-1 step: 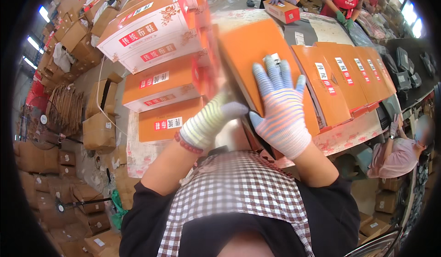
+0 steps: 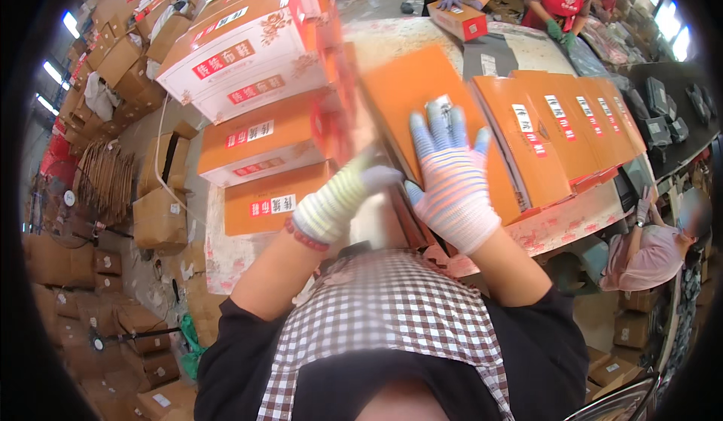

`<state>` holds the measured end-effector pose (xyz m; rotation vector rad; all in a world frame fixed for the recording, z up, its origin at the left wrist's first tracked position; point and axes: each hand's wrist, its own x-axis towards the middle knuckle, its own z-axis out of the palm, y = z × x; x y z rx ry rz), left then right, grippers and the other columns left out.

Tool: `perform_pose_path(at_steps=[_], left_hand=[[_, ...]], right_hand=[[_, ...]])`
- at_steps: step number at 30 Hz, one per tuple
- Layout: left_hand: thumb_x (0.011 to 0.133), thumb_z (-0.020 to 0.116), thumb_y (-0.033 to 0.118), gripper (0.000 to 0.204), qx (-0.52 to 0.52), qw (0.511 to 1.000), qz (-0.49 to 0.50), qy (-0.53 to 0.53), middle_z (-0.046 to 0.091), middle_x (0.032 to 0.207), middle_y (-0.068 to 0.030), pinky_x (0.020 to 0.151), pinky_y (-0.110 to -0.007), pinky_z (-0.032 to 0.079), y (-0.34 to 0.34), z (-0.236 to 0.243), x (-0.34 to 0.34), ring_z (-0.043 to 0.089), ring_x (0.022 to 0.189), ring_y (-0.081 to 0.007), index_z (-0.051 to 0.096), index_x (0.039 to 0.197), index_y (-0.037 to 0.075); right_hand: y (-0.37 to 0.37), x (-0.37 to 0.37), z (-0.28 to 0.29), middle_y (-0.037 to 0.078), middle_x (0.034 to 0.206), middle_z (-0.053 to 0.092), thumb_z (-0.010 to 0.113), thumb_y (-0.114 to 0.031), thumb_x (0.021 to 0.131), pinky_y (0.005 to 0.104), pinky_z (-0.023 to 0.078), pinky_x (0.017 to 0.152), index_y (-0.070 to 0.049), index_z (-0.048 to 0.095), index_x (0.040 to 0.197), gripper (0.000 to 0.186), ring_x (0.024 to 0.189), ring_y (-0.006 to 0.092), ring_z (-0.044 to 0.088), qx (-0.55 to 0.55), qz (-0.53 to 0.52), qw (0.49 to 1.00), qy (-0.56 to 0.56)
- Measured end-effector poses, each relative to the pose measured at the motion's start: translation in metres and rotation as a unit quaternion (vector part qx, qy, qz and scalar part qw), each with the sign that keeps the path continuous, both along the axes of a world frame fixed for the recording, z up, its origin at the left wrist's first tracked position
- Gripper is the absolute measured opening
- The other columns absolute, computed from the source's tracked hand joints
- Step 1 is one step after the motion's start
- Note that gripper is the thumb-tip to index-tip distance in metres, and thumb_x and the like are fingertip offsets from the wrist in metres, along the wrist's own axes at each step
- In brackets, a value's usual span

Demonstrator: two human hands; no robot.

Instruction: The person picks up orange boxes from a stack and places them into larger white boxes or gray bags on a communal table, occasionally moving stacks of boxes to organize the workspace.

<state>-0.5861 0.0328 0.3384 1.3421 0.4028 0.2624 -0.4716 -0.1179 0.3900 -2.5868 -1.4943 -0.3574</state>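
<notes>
An orange shoe box (image 2: 414, 78) lies slanted on the table before me, its lid side up with a small white label. My right hand (image 2: 456, 180), in a striped knit glove, is open and rests on this box with its fingers spread. Beside the box's near left edge is my left hand (image 2: 331, 202), in a pale green striped glove with a red bead bracelet at the wrist. Its thumb points toward the box edge; the other fingers are lost in blur, so whether it touches the box is unclear.
Stacked shoe boxes (image 2: 263, 131) rise on the left of the table. A leaning row of orange boxes (image 2: 538, 146) stands to the right. Across the table a person handles another box (image 2: 459, 20). Dark shoes (image 2: 663, 108) lie on a black surface at far right.
The far end of the orange box has come slightly toward me, and my right hand has shifted a little left and nearer with it. My left hand is nearly unmoved.
</notes>
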Motion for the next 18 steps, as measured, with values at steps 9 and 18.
perform_pose_path(at_steps=[9,18], left_hand=[[0.102,0.061,0.042,0.072,0.219,0.773,0.587,0.095,0.047,0.152,-0.021,0.112,-0.041,0.045,0.22,-0.041,-0.213,0.055,0.131,-0.0288,0.036,0.157,0.004],[0.097,0.061,0.063,0.074,0.278,0.779,0.559,0.061,0.067,0.108,-0.0071,0.069,-0.03,0.048,0.175,-0.085,-0.243,0.055,0.076,-0.0129,0.065,0.129,-0.003]], right_hand=[[0.021,-0.007,-0.006,0.025,0.128,0.068,0.071,-0.033,0.093,0.0379,0.049,0.105,0.003,0.057,0.141,0.061,0.124,0.0293,0.064,0.073,0.201,0.755,0.62],[0.082,-0.069,-0.099,0.016,0.159,0.04,0.077,-0.056,0.089,0.04,0.034,0.116,-0.008,0.031,0.161,0.098,0.146,0.0266,0.039,0.085,-0.118,0.452,0.88]])
